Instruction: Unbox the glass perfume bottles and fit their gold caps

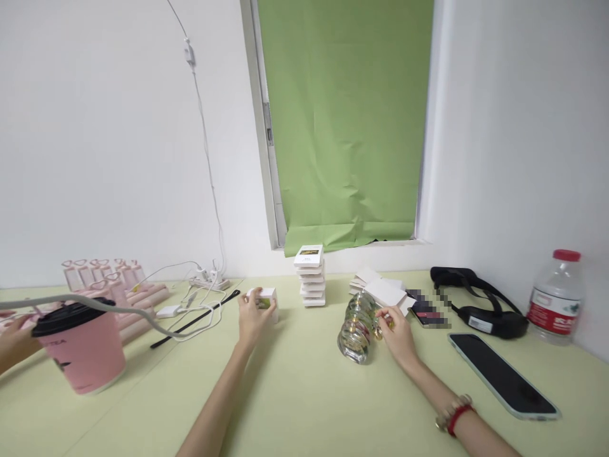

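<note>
My left hand (254, 318) is closed around a small white box (270, 296) with a green picture on its side, standing on the table. My right hand (396, 333) is at the right side of a row of round clear glass pieces (354, 339) with gold-coloured parts. Its thumb and fingertips are pinched together beside small gold-coloured bits; what lies between them is too small to name. Between and beyond my hands rises a stack of flat white boxes (311, 279), the top one bearing a dark and gold picture. White cards or flattened papers (385, 292) lie behind the glass pieces.
A pink cup (85, 355) with a black lid, white cables (204, 311), a black strap (195, 320) and pink bottles (102, 274) occupy the left. Another person's hand (19, 343) shows there. At right are a phone (502, 374), a black headset (490, 317) and a bottle (556, 301).
</note>
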The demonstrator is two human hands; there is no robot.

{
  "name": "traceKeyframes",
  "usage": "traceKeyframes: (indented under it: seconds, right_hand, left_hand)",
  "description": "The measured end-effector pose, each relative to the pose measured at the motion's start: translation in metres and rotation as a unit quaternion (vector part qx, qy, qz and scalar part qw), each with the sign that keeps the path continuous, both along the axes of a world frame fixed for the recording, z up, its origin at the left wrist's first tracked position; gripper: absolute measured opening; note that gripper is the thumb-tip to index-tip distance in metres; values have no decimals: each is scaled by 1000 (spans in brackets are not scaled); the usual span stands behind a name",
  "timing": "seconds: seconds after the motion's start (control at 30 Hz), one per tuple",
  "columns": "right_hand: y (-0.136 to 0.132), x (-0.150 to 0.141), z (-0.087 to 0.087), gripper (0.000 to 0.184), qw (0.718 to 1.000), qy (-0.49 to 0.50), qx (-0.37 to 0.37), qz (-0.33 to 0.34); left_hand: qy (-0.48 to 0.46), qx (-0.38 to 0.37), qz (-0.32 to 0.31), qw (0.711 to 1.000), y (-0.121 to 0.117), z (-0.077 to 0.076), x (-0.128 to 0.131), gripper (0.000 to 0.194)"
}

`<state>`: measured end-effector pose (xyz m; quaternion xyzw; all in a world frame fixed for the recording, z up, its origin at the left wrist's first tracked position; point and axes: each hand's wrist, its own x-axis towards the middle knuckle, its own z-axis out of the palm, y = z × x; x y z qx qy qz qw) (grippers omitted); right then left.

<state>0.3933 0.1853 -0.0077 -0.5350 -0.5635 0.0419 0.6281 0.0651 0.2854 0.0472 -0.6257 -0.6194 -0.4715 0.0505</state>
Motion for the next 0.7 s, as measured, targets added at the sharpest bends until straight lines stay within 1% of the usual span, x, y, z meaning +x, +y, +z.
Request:
traceKeyframes:
  seconds: [0.07,0.13,0.27,0.4,0.57,0.7]
  right_hand:
    - [0,0,0,12,1000,0,1,1]
    - [0,-1,0,12,1000,-4,0,0]
    - [-7,-7,3,13,1000,-15,1,-1]
    - [-21,-18,13,16,998,-62,29,9]
    - [-36,-29,22,18,984,-164,60,27]
    - [-45,-39,25,20,977,-192,81,42]
  left_hand:
    - [9,-7,-3,1000,-7,1,-1,53]
    - [16,-13,-20,1000,-15,0,-2,53]
    - [26,-8,-81,996,-29,-6,2,49]
    - [36,0,-159,987,-42,-6,20,43]
    - [85,-14,-276,957,-60,-1,44,43]
    - [119,3,-345,931,-72,-1,52,47]
